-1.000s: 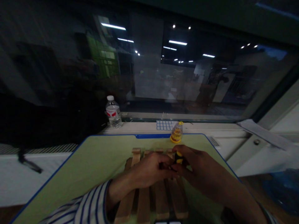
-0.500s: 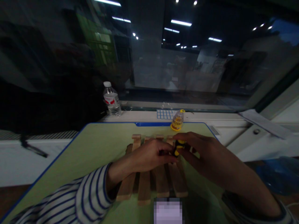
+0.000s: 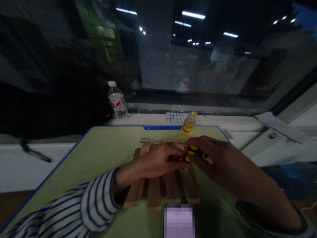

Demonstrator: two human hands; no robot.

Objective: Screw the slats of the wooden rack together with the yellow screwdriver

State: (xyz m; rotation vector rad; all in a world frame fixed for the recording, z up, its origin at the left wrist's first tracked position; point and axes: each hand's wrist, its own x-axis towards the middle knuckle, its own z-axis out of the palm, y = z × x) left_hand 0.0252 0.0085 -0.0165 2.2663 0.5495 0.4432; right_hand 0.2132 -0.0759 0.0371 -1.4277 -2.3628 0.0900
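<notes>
A short yellow-and-black screwdriver [image 3: 192, 150] is gripped by its handle between the thumb and fingers of my right hand [image 3: 216, 158]. My left hand [image 3: 157, 162] reaches across from the left, its thumb and forefinger closed around the screwdriver's lower end. The tip is hidden by my fingers. Beneath both hands lies a wooden slatted piece [image 3: 154, 195], several pale slats running away from me over darker crosspieces. My left palm and wrist are over its slats, while the screwdriver is above the rightmost one.
The pale green table [image 3: 81, 165] has a blue edge. Near its far edge stands a small yellow-capped clear container [image 3: 189, 124]. A water bottle [image 3: 118, 103] is on the windowsill at the left. At the near edge sits a phone-like object [image 3: 179, 221] with a blurred-out screen.
The view has tilted slightly down, so the window lights sit higher. Both hands keep almost the same hold on the screwdriver, whose handle appears turned or tilted a little.
</notes>
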